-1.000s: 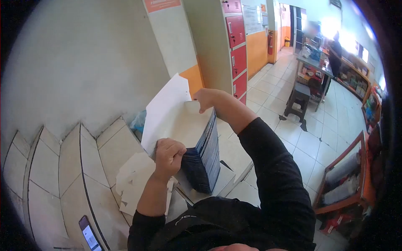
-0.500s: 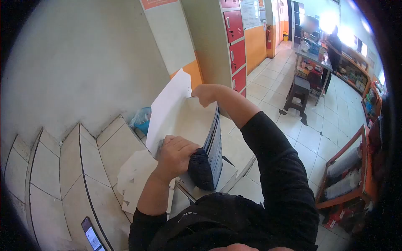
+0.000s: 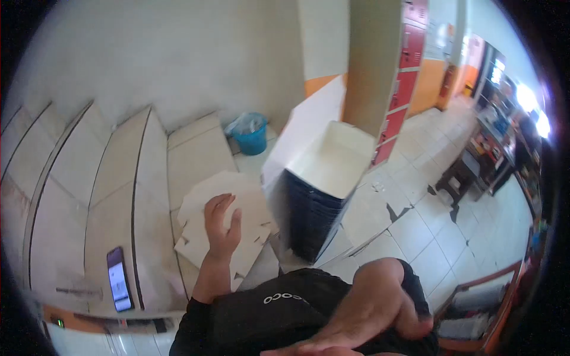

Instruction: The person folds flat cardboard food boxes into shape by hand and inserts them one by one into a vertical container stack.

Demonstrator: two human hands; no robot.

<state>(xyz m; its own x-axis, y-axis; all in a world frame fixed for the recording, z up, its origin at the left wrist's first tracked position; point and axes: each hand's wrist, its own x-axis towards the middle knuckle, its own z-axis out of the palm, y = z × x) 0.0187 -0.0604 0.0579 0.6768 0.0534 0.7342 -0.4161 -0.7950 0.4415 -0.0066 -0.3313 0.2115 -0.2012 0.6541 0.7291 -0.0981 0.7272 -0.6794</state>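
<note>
My left hand (image 3: 222, 224) hovers over flat white cardboard pieces (image 3: 199, 204), its fingers and thumb apart with nothing between them. To its right stands a tall stack of nested cardboard boxes (image 3: 312, 207), dark outside and cream inside. The top box has an open cream interior, and a white flap (image 3: 309, 127) rises from its left side. My right hand (image 3: 350, 326) is close to the camera at the bottom, in front of my black top. It is blurred and partly cut off, so its fingers cannot be made out.
A phone (image 3: 120, 279) with a lit screen lies on the tiled steps (image 3: 113, 196) to the left. A blue bucket (image 3: 250, 139) holding a plastic bag stands by the wall. Red lockers (image 3: 402, 95), a dark stool (image 3: 460, 172) and a glass-fronted cabinet (image 3: 475, 308) are to the right.
Both hands have let go of the stack of boxes. My left hand has moved left over the cardboard, my right hand down towards me. The view has turned left.
</note>
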